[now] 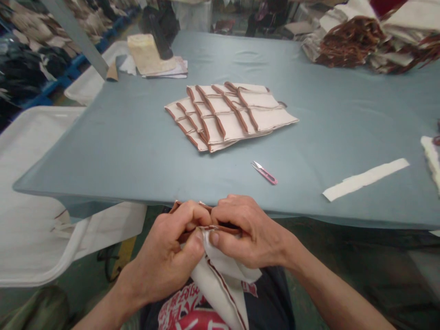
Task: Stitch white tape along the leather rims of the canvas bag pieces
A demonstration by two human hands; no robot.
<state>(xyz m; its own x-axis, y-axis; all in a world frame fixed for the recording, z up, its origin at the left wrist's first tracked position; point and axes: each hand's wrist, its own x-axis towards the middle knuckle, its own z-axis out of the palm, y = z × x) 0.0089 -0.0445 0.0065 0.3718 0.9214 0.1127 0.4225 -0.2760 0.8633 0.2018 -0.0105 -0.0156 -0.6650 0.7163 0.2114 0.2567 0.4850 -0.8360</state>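
At the near table edge, my left hand [175,250] and my right hand [245,229] pinch a cream cloth piece with brown binding [223,288] along its brown-edged rim, thumbs on the near side. The two hands are close together, and the rest of the cloth hangs down over my lap. What the curled fingers cover at the far side is hidden. Beyond my hands, a fanned stack of similar cream cloth pieces with brown edges [230,117] lies on the table. Between the stack and my right hand lie pink-handled thread snips [264,173], blades pointing away to the left.
The blue-green covered table [120,151] spreads out in front. A cream strip [366,178] lies on the right. Bundles of cream and brown cloth [354,43] are heaped at the back right. A folded yellowish cloth [147,55] sits at the back left. White plastic tubs [68,256] stand left.
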